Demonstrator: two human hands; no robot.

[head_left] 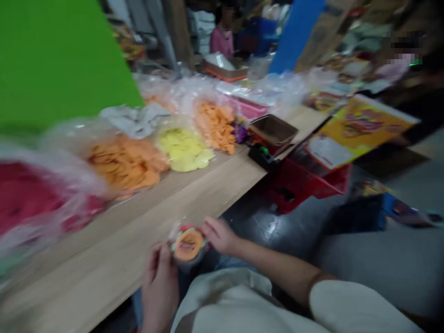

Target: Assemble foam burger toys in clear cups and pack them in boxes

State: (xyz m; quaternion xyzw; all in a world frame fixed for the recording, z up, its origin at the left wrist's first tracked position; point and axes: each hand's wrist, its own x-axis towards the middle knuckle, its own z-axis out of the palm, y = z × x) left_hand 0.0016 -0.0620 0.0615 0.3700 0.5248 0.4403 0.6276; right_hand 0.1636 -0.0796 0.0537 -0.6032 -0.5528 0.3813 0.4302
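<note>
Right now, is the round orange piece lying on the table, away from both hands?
No, the round orange piece is held between the left hand and the right hand.

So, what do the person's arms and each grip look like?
The bare right arm comes out of a short, loose, off-white cloth sleeve. The left grip and right grip are human hands without gloves; blur hides smaller details.
</note>
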